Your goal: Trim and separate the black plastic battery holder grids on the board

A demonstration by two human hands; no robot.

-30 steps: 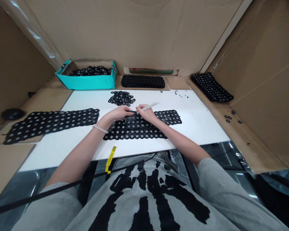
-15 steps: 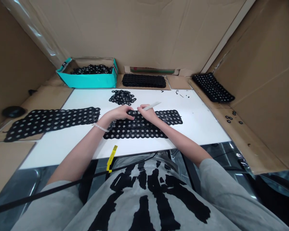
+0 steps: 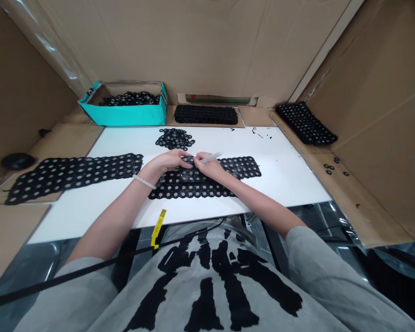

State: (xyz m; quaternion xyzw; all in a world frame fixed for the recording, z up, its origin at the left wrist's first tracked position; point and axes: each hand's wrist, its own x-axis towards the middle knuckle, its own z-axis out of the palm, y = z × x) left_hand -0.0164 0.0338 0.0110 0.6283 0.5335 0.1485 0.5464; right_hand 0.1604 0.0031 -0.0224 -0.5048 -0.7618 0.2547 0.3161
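My right hand is shut on a slim white marker-like tool, its tip down among the black rings. My left hand lies flat on a black sheet of joined rings, fingertips close to my right hand. That sheet sits on a white tabletop, and a darker layer of rings lies on it between my hands. Its right part extends past my right hand. Part of the layer is hidden under my palms.
A long black ring sheet lies left of my hands, and a heap of loose rings lies ahead. At the back stand a teal box of rings and a black ring stack. Another ring sheet lies right, on cardboard.
My hands have drawn closer together over the ring sheet. The white tool now lies lower and flatter in my right hand.
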